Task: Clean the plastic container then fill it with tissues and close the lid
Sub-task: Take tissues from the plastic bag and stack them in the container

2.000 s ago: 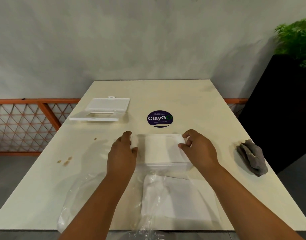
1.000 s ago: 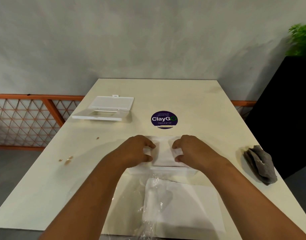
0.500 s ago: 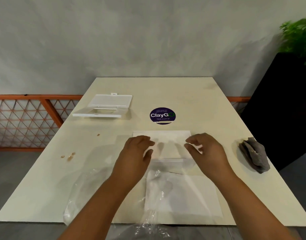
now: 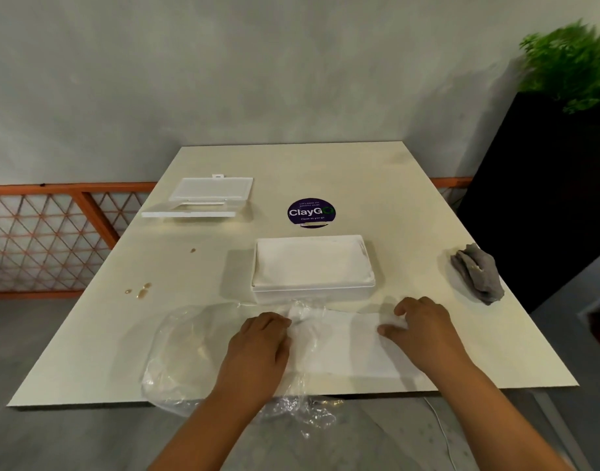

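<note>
A white plastic container [image 4: 312,293] stands open in the middle of the table, with folded white tissues [image 4: 310,261] lying inside it. Its white lid [image 4: 203,198] lies apart at the back left. In front of the container a stack of white tissues [image 4: 342,348] rests partly inside a clear plastic wrapper [image 4: 183,355]. My left hand [image 4: 258,348] lies on the stack's left edge with fingers curled over it. My right hand [image 4: 419,326] grips the stack's right edge between thumb and fingers.
A crumpled grey cloth [image 4: 477,271] lies near the table's right edge. A round purple sticker [image 4: 311,212] is behind the container. Small brown spots [image 4: 140,290] mark the table at the left. A black planter [image 4: 543,198] stands to the right.
Both hands have left the container and moved back toward me onto the tissue stack in the wrapper. The tissues they pressed down stay in the container.
</note>
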